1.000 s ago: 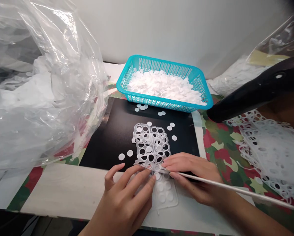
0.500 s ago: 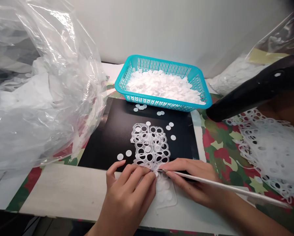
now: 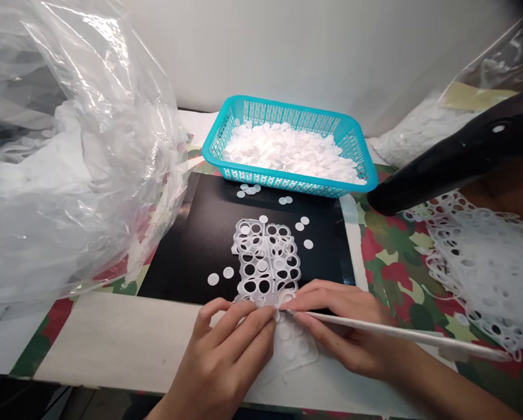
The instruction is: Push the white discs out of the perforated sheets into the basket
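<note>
A thin white sheet of punched round discs (image 3: 268, 259) lies on a black mat (image 3: 200, 239); its far part is a lattice of empty holes. My left hand (image 3: 230, 359) presses its fingertips on the sheet's near part, fingers curled together. My right hand (image 3: 344, 326) pinches a long thin white stick (image 3: 401, 334), whose tip touches the sheet beside my left fingertips. Loose white discs (image 3: 220, 275) lie scattered on the mat around the sheet.
A teal basket (image 3: 226, 166) full of white discs stands behind the mat. A large crumpled clear plastic bag (image 3: 69, 157) fills the left. At the right lie a pile of emptied lattice sheets (image 3: 484, 262), a black curved object (image 3: 454, 157) and another bag of discs (image 3: 423, 131).
The sheet has slid a little toward me under my fingers. My left fingers have curled in closer to the stick's tip. My right hand stays in place.
</note>
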A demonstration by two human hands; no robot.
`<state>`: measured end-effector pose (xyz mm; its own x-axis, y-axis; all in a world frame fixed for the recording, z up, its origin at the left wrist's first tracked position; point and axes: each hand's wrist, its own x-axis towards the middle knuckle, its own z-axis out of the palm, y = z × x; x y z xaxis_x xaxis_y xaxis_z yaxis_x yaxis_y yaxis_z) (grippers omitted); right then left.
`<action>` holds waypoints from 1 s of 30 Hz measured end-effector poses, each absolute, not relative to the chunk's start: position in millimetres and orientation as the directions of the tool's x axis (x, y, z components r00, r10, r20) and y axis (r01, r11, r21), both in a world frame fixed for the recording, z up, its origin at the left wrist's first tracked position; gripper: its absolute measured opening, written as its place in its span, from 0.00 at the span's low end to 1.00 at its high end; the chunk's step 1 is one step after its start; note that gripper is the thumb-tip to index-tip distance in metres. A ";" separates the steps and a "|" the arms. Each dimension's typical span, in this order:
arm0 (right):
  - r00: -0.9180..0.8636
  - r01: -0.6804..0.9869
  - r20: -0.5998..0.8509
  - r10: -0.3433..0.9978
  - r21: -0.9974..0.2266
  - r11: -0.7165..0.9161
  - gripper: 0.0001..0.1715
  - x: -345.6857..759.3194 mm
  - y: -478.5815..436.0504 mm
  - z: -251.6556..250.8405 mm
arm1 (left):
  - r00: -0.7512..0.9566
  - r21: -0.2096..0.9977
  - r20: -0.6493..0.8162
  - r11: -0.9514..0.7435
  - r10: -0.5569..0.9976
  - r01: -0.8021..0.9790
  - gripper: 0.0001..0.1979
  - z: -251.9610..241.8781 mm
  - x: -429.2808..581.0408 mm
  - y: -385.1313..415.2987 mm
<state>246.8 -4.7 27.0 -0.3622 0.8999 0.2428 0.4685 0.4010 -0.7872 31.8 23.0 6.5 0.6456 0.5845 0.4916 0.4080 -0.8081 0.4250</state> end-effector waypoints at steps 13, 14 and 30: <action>-0.330 0.521 0.280 0.901 -0.742 0.421 0.11 240.9 -3.8 28.2 | 0.611 0.452 0.439 -0.750 0.659 0.484 0.08 14.5 37.6 21.0; -0.326 0.527 0.277 0.904 -0.741 0.417 0.11 240.0 -3.9 28.3 | 0.610 0.452 0.441 -0.750 0.658 0.483 0.08 15.1 37.9 21.8; -0.302 0.538 0.283 0.910 -0.737 0.408 0.09 238.9 -7.7 23.2 | 0.628 0.540 0.407 -0.729 0.664 0.421 0.06 18.2 39.7 34.0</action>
